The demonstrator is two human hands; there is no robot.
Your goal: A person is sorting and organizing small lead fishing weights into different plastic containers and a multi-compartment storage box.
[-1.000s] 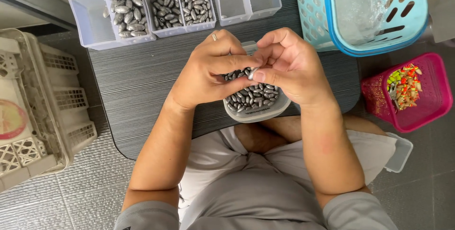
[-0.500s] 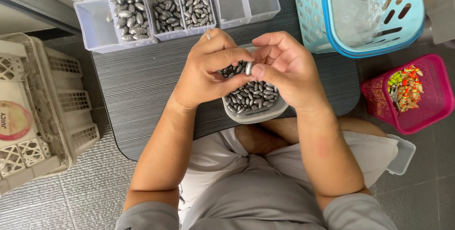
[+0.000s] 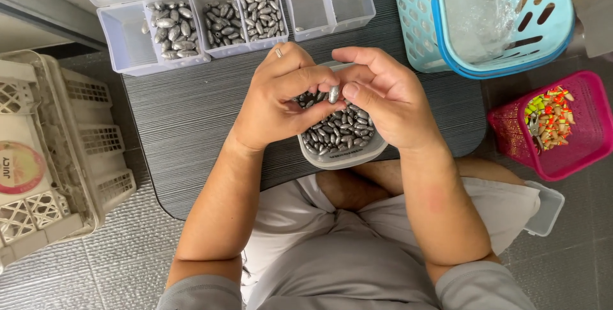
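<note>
Grey metal sinker [image 3: 333, 93] was pinched between the fingertips of the left hand [image 3: 281, 96] and the right hand [image 3: 383, 96], both closed on it, just above a clear tub [image 3: 345, 157] full of sinkers on the dark table [image 3: 191, 118].

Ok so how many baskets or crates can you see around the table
3. A beige crate stands on the floor at the left, a blue basket sits at the table's top right corner, and a pink basket stands on the floor at the right. More could lie outside the frame.
</note>
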